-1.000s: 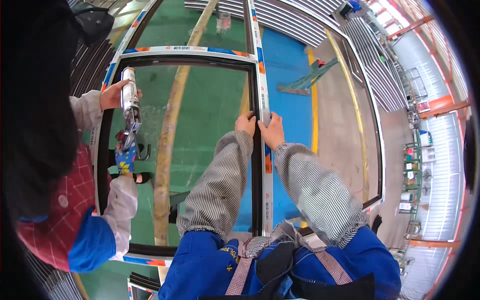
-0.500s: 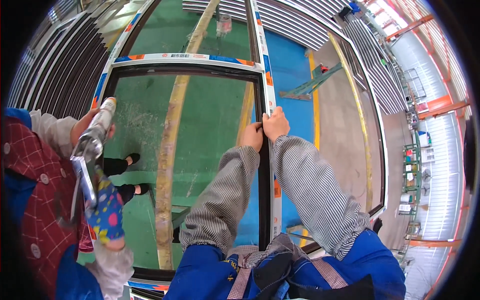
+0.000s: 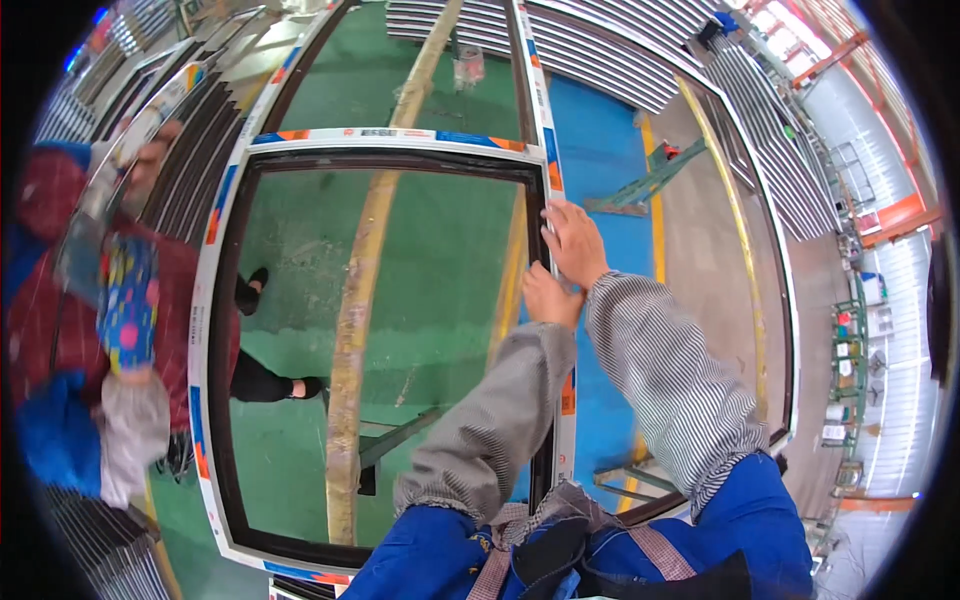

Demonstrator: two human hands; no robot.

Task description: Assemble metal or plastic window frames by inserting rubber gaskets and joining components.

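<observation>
A large window frame (image 3: 390, 140) with dark inner edges and printed protective film lies flat before me. Along its middle upright bar (image 3: 562, 455), both my hands meet. My left hand (image 3: 553, 298) rests on the bar's dark edge, fingers curled in; what they hold, if anything, is hidden. Just beyond it, my right hand (image 3: 577, 243) reaches over the bar from the right, its fingers stretched and the thumb apart, fingertips touching the dark edge. The wrists lie close together.
At the left, a co-worker in a checked red apron (image 3: 50, 290) holds a blurred long tool (image 3: 95, 215). Yellowish support beams (image 3: 355, 330) run under the frame. Stacked dark-and-white profiles (image 3: 600, 60) lie beyond; a green metal stand (image 3: 660, 178) is at the right.
My right hand has loosened from a closed grip and stretched its fingers. My left hand has moved slightly nearer me along the bar. The co-worker has drawn the tool back left, off the frame.
</observation>
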